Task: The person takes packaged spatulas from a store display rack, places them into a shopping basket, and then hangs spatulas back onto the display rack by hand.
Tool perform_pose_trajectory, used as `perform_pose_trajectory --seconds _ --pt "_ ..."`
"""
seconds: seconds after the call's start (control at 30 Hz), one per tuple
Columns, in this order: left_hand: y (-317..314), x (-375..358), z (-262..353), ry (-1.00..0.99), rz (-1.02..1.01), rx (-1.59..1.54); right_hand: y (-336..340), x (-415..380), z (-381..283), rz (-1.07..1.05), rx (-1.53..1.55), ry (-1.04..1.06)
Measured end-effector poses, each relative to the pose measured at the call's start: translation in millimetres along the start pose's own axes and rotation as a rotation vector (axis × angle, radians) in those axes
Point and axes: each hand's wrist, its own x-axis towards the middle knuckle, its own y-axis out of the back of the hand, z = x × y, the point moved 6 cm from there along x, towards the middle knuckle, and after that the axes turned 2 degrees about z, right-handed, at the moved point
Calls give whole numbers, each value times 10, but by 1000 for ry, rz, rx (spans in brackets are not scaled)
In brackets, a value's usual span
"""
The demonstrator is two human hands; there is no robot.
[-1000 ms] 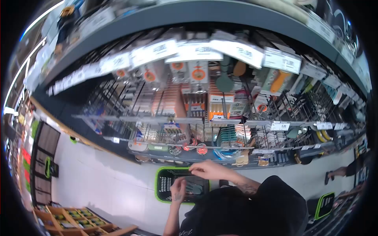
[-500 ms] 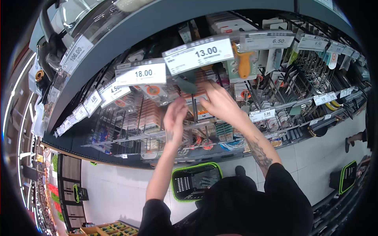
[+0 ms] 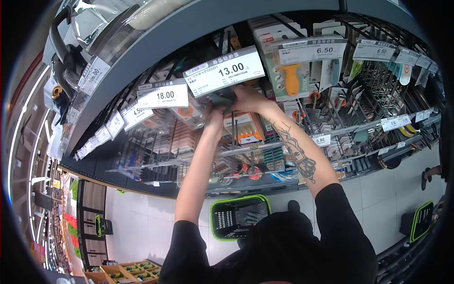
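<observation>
A dark green item (image 3: 223, 98), its kind hard to make out, hangs under the 13.00 price tag (image 3: 227, 71). My left hand (image 3: 215, 117) is closed at its lower left edge, with the fingertips partly hidden. From the right, my right hand (image 3: 249, 100) grips the same item, its fingers bent in behind the tag. Just below both hands sits an orange-and-white package (image 3: 248, 128) on the rack. To the left of my left hand hangs a clear pack with an orange round label (image 3: 185, 111), under the 18.00 tag (image 3: 163, 94).
A yellow-handled tool on a card (image 3: 292, 80) hangs right of my hands. Metal hooks and a clear shelf edge (image 3: 189, 161) run across the rack. On the floor stands a black basket with a green rim (image 3: 213, 220) holding packs. Another person's foot shows far right.
Both hands have moved up and in toward the dark green item, and my left hand now meets it. The view has shifted slightly, uncovering more of the orange-and-white package.
</observation>
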Motion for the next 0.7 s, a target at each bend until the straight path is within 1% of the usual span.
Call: perform_pose_trajectory --seconds 0.13,0.2,0.23,0.3,0.33,0.4,0.43,0.5,0.53,0.57,0.63,0.67,0.7 --pt "-9 -63 -20 17 -22 -59 65 -56 -83 -6 -76 25" --pt "-2 -208 16 10 33 -70 -3 -84 -53 -191 -14 -59" --pt "24 -261 13 10 36 -72 -4 -124 -70 -195 -14 -58" --pt "59 -359 -16 31 -1 -45 33 -260 -200 -88 -93 47" --pt "82 -406 -28 30 4 -50 -26 -336 -211 -94 -95 50" --pt "54 -529 33 -53 -21 -101 66 -495 -348 234 -118 210" --pt "53 -600 38 -56 -13 -107 64 -533 -348 227 -119 218" --pt "33 -767 73 -95 -3 -108 56 -586 -432 4 44 169" --pt "34 -827 50 -113 -14 -87 90 -657 -478 78 15 257" --pt "7 -944 65 -117 -2 -78 97 -720 -543 67 14 268" --pt "-15 -1133 79 -131 17 -132 152 -840 -666 -15 85 136" --pt "17 -1209 89 -134 27 -141 176 -908 -755 7 40 187" --pt "37 -1280 101 -148 21 -123 185 -968 -842 -3 36 193"
